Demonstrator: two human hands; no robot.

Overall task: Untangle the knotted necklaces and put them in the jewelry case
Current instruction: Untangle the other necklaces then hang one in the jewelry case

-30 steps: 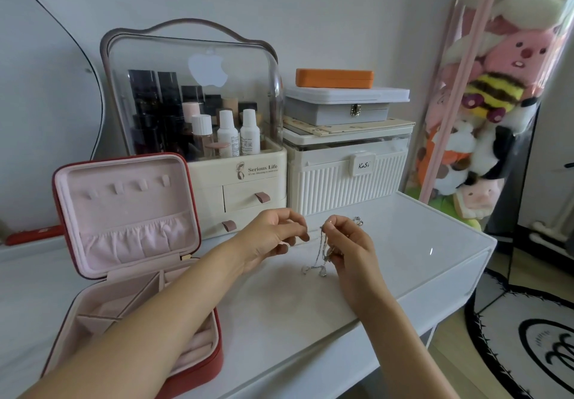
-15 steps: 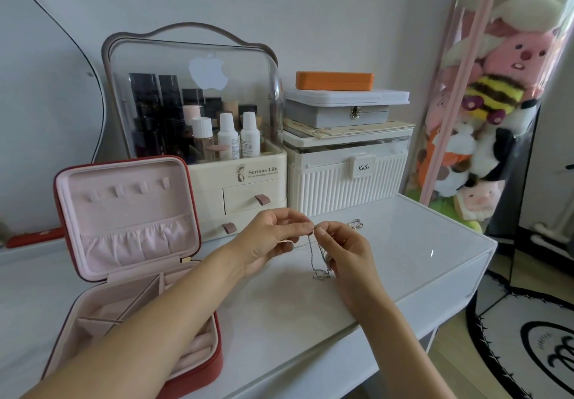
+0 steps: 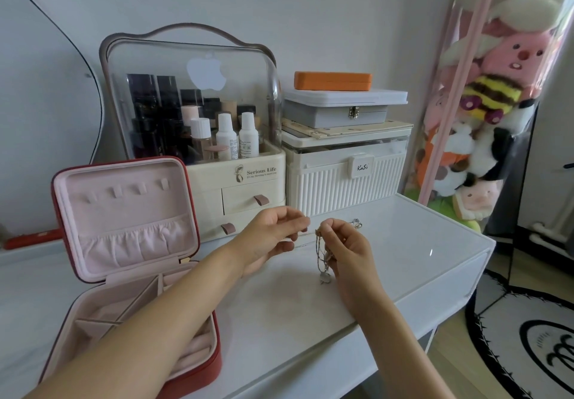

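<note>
Right hand (image 3: 349, 249) pinching dangling necklaces (image 3: 323, 257), left hand (image 3: 270, 237) fingers pinched, organizer (image 3: 236, 175) reads "Serious Life", box (image 3: 362, 167) tagged "KaSi"

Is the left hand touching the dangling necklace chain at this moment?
Cannot tell. In the head view the left hand pinches near the necklace chain held by the right hand; any fine strand between is unresolved.

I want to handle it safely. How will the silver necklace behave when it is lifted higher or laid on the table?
The necklace probably stays floppy: it hangs limp from the right hand. It looks light, since a fingertip pinch carries it. On the glossy table it may slide and bunch up again.
</note>
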